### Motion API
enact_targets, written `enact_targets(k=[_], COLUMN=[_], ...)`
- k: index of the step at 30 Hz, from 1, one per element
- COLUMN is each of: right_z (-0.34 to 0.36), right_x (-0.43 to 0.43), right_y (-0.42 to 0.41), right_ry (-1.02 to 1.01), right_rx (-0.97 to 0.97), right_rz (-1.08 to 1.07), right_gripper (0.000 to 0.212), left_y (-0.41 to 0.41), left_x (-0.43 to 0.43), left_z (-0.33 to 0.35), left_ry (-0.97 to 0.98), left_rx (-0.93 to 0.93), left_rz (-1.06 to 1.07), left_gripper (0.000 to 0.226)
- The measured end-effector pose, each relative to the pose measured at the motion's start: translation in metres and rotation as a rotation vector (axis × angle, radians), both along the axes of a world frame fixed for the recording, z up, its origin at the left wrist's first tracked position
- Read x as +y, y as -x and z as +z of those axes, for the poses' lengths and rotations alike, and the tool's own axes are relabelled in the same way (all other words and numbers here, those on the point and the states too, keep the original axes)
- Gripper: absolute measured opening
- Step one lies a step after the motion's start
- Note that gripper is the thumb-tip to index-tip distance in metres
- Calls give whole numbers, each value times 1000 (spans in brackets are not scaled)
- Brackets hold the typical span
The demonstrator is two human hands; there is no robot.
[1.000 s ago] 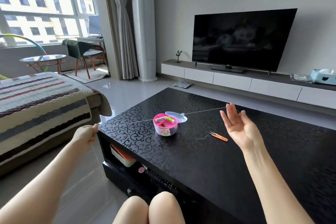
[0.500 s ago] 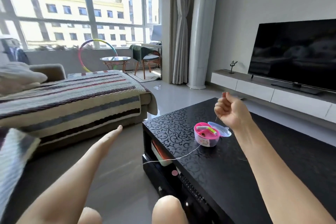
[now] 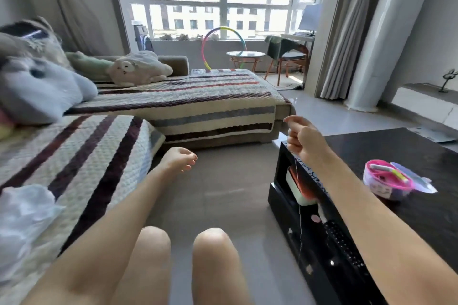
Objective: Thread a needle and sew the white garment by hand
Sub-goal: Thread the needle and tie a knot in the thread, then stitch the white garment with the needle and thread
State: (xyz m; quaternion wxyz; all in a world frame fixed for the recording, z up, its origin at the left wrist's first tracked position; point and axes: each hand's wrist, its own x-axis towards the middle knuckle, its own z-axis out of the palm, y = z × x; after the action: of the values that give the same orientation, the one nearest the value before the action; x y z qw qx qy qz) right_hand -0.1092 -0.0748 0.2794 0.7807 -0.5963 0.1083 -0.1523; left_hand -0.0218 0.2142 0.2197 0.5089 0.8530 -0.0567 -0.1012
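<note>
**Right hand holds thread up, left hand free**

Your right hand is raised over the near corner of the black table, fingers curled and pinching a thin pale thread. The thread hangs straight down past the table's end face. Your left hand hovers over the floor beside the striped sofa cover, fingers loosely curled and holding nothing. A pink sewing box stands on the table with its clear lid flipped open. A white crumpled heap lies on the sofa at far left, too blurred to identify.
</note>
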Motion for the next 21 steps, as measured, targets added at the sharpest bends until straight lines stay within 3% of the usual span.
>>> enact_targets(k=[8,15,21], right_z=[-36,-84,-119], right_x=[134,259,325], right_y=[-45,-81,-114], right_ry=[237,272,550], right_rx=[52,148,163], right_rz=[329,526,556], right_gripper=[16,21,14], left_y=[44,69,72], left_x=[91,227,344], left_z=[-26,-60,-82], left_ry=[-75,-426,-713], left_rx=[-37,-153,-253], left_rz=[183,594,1011], left_gripper=[15,13,26])
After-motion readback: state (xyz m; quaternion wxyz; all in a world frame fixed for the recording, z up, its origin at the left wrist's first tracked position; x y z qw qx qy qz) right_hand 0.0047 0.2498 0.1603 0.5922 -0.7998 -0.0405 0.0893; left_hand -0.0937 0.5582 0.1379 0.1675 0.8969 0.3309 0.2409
